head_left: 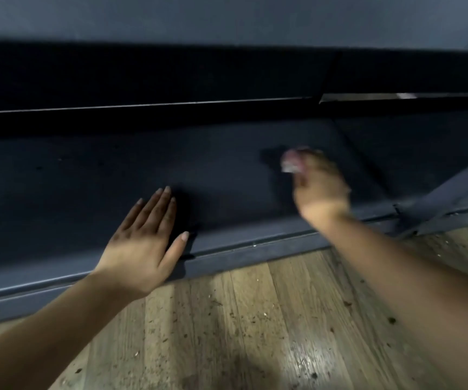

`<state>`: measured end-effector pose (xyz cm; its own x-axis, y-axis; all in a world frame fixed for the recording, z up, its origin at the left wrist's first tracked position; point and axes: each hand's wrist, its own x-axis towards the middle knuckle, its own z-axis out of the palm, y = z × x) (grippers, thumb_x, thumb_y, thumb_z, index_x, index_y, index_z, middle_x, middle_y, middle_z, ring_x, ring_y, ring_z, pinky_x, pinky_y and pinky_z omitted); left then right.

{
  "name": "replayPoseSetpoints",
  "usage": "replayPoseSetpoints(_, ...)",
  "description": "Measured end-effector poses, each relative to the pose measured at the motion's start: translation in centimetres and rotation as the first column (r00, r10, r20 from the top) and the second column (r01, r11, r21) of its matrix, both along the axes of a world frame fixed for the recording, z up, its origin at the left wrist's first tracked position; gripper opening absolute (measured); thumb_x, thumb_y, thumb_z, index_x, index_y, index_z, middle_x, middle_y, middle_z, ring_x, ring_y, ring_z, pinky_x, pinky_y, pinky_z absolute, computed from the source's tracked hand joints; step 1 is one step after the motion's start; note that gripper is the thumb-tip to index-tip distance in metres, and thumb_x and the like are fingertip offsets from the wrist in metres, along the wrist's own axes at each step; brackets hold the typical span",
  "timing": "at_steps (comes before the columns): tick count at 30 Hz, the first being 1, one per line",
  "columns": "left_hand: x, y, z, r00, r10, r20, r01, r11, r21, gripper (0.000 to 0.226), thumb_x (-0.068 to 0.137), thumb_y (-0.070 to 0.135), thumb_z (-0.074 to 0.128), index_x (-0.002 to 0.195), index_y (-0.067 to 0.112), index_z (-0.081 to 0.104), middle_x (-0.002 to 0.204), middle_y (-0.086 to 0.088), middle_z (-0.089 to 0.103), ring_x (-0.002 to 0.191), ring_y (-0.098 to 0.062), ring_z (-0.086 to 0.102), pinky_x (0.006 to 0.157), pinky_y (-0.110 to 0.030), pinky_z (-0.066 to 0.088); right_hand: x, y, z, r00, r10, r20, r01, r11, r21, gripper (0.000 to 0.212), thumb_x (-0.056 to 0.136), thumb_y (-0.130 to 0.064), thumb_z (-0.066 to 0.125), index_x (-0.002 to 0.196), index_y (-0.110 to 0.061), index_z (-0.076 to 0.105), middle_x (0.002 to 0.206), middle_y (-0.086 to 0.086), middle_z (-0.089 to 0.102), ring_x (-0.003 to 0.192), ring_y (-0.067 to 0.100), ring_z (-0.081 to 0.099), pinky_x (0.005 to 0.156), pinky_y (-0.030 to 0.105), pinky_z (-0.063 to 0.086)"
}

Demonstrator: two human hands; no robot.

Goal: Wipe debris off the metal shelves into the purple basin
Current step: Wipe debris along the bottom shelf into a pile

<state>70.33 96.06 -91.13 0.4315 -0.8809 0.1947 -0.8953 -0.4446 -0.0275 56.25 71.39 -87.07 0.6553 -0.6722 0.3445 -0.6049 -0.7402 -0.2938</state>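
Forearms reach out; left hand (142,246) flat on shelf (72,192), right hand (318,182) blurred.

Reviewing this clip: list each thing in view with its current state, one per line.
left hand: flat, fingers straight, on the dark shelf.
right hand: blurred, fingers curled round a small pale thing.
metal shelf: dark, bare where visible.
wooden floor: littered with specks of debris.
purple basin: not in view.

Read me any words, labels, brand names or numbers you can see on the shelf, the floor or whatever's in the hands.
None: no text shows on the dark metal shelf or the wooden floor. The small pale thing in the right hand is too blurred to read.
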Motion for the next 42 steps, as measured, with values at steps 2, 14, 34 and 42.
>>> replayPoseSetpoints(2, -1.1, -1.3, 0.5, 0.999, -0.04, 0.02, 0.041, 0.998, -0.044, 0.068, 0.101, 0.044, 0.02, 0.131, -0.01, 0.047, 0.142, -0.023, 0.043, 0.134, -0.03, 0.036, 0.112, -0.033, 0.011, -4.4, -3.4, -0.2, 0.981, -0.179, -0.076, 0.179, 0.984, 0.001, 0.043, 0.085, -0.018, 0.037, 0.117, -0.002, 0.06, 0.12, 0.023, 0.06, 0.111, 0.042, 0.054, 0.096, 0.044, 0.042)
replayPoseSetpoints(14, -2.9, -5.6, -0.6, 0.996, -0.073, -0.056, 0.071, 0.997, -0.033, 0.073, 0.1, 0.048, 0.013, 0.128, -0.006, 0.056, 0.136, -0.023, 0.051, 0.126, -0.037, 0.05, 0.109, -0.038, 0.021, 1.2, 3.0, -1.7, 0.98, 0.177, -0.092, -0.164, 0.977, 0.133, 0.034, 0.083, -0.012, 0.049, 0.113, -0.021, 0.06, 0.12, 0.002, 0.058, 0.11, 0.027, 0.053, 0.094, 0.033, 0.035)
replayPoseSetpoints(34, -2.6, -7.4, 0.5, 0.97, -0.004, -0.243, 0.012, 0.999, 0.03, 0.1, 0.069, 0.064, -0.015, 0.153, 0.018, 0.011, 0.16, 0.0, -0.007, 0.134, -0.001, -0.02, 0.111, -0.022, -0.018, -3.8, -6.3, -1.9, 0.953, -0.186, -0.24, 0.234, 0.954, 0.189, 0.047, 0.097, -0.018, 0.04, 0.142, -0.008, 0.034, 0.148, 0.012, 0.035, 0.138, 0.026, 0.029, 0.11, 0.029, 0.018)
replayPoseSetpoints(42, -2.6, -7.4, 0.8, 0.963, -0.022, -0.27, 0.033, 0.999, 0.036, 0.092, 0.078, 0.063, -0.005, 0.151, 0.012, 0.017, 0.159, -0.004, 0.003, 0.137, -0.006, -0.012, 0.111, -0.021, -0.016, 6.9, 1.1, -2.3, 0.968, 0.234, -0.089, -0.228, 0.971, 0.07, 0.039, 0.088, -0.015, 0.05, 0.126, -0.016, 0.054, 0.131, 0.005, 0.054, 0.121, 0.024, 0.048, 0.096, 0.025, 0.025)
